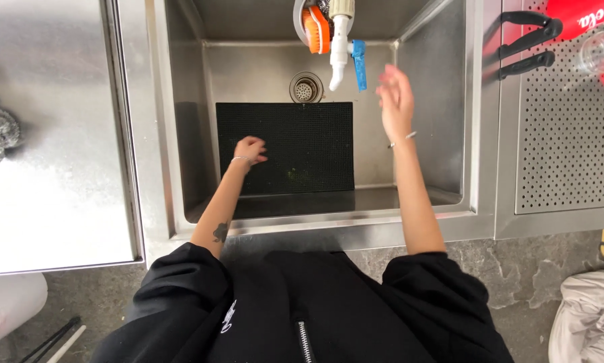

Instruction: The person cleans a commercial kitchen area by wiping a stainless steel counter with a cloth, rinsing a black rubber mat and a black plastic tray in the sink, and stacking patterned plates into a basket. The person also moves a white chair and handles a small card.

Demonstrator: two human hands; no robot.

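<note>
Two hands over a steel sink [181, 134].
Left hand [250, 150], fingers curled, touches the black mat [302, 154]; right hand [396, 97], spread and empty, hovers near the tap [339, 47].

One black mat [285, 146], one drain [306, 88], two hands [250, 149]

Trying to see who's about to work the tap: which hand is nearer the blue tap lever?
Right. The right hand is raised, open, just right of the blue tap lever. The left hand is lower left, resting on the black mat in the sink.
</note>
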